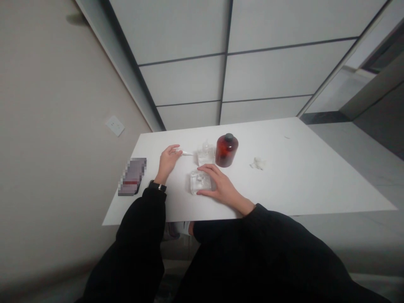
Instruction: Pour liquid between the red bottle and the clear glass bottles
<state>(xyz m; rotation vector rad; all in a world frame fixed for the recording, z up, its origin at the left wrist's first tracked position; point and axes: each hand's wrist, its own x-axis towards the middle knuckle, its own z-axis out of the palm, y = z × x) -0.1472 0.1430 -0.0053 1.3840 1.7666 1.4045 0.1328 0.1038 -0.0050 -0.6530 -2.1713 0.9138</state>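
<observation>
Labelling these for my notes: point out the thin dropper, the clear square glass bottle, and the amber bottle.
Thin dropper (187,152): head view, on its shaft.
Clear square glass bottle (199,184): head view, on its front face.
Amber bottle (226,152): head view, on its body.

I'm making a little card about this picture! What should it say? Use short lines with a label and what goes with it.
Left hand: fingertips at a thin white stick
Right hand: around a square glass bottle
Nearby: a second glass bottle, an amber bottle
Also on the table: a crumpled tissue, a pixelated phone
Left wrist: a black watch
</observation>
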